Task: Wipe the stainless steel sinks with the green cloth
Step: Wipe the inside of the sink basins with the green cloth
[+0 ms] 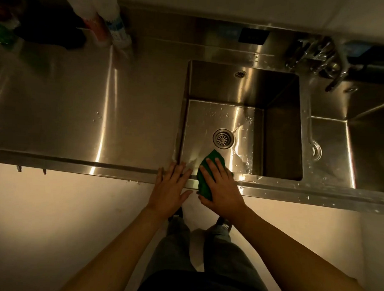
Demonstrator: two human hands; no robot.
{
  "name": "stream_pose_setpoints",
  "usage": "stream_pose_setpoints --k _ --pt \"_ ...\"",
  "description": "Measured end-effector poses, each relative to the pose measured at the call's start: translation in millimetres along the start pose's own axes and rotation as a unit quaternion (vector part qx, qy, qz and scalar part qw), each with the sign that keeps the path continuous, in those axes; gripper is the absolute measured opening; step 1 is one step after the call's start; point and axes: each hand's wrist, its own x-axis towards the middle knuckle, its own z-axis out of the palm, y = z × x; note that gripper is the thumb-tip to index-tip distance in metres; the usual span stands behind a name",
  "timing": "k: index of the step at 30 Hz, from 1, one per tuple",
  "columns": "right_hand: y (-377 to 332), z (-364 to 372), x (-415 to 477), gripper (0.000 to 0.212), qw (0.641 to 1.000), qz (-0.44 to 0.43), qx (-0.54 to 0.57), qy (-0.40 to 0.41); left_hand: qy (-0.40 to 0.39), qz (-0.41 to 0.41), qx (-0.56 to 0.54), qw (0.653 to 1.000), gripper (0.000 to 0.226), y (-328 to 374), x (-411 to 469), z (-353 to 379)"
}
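A square stainless steel sink (280, 131) with a round drain (223, 138) lies in the middle of the steel counter. A second sink (330, 145) lies to its right, partly out of frame. My right hand (222, 187) presses the green cloth (207, 165) against the near rim of the middle sink, fingers spread over it. The cloth pokes out past my fingertips toward the drain. My left hand (171, 186) rests flat with fingers apart on the counter's front edge, beside the sink's near left corner, holding nothing.
A faucet (320, 60) stands behind the divider between the two sinks. Two bottles (108, 22) and dark objects (49, 25) stand at the back left of the counter (68, 102). Water drops lie on the sink floor and front rim. My legs and the pale floor (53, 216) show below.
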Motion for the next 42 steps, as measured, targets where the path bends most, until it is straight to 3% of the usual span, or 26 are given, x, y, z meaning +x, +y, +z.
stream_pose_setpoints --k 24,35,42 --pt "220.3 -44.1 -151.6 0.095 0.999 0.044 -0.026 0.002 -0.015 0.048 -0.043 0.998 0.070 169.2 76.8 34.9" --pt "188.7 -32.6 -140.7 0.093 0.996 0.085 0.006 0.036 0.008 0.035 -0.040 0.999 0.071 186.1 72.3 23.9" --pt "130.3 -25.8 -94.2 0.088 0.999 0.027 0.035 0.009 -0.009 -0.010 -0.028 1.000 0.074 143.6 58.2 7.8"
